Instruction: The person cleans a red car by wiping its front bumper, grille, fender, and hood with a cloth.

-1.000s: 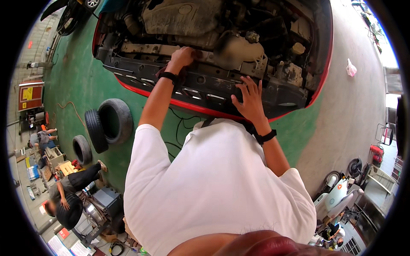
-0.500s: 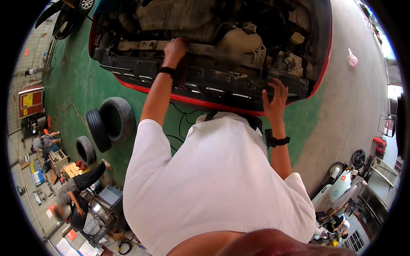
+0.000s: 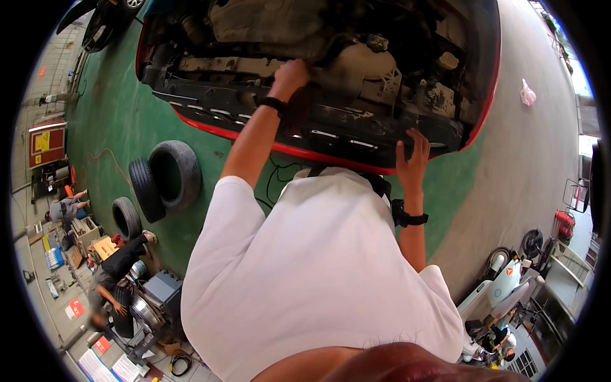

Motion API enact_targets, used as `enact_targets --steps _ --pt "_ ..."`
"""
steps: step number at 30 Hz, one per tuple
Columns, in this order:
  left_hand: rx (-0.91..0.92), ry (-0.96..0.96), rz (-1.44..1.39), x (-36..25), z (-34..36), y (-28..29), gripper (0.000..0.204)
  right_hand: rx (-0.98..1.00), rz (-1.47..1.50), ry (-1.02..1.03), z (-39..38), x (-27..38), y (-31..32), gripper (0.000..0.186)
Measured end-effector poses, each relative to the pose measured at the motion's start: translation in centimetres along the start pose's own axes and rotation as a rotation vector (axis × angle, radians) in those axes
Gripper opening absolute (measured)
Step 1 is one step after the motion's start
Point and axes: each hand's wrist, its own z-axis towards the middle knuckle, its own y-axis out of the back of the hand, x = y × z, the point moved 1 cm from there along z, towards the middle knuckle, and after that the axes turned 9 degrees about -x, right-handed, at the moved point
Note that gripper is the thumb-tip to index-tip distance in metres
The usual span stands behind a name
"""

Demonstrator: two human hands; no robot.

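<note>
My left hand (image 3: 289, 77) has its fingers curled round what looks like a dark maroon cloth (image 3: 296, 108), hanging beside my wrist, at the crossmember (image 3: 245, 65) in the open engine bay of a red car (image 3: 484, 118). The pale metal-and-plastic assembly with a reservoir (image 3: 363, 69) lies just right of that hand. My right hand (image 3: 412, 156) is open, fingers spread and slightly bent at the black front panel (image 3: 356, 121), near its right end; whether the fingertips press on it is unclear. The engine cover (image 3: 254, 22) sits farther back, dusty and partly in shadow.
Several loose tyres (image 3: 178, 169) lie on the green floor at left, with black cables (image 3: 277, 178) below the bumper. A co-worker (image 3: 111, 283) handles a tyre by a machine at lower left. A pink bag (image 3: 527, 94) lies at right; scooters (image 3: 506, 280) stand at lower right.
My left hand rose and moved right along the crossmember with the cloth. My right hand moved right and slightly down from the middle of the panel to near its end.
</note>
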Motion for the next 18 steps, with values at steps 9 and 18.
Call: enact_targets --steps 9,18 --pt "-0.061 0.028 0.151 1.1 -0.4 1.0 0.033 0.012 0.026 -0.060 -0.5 0.4 0.2 0.034" --pt "-0.318 -0.151 -0.445 -6.4 -5.7 4.4 0.034 0.048 0.071 -0.026 0.0 1.2 0.7 0.062"
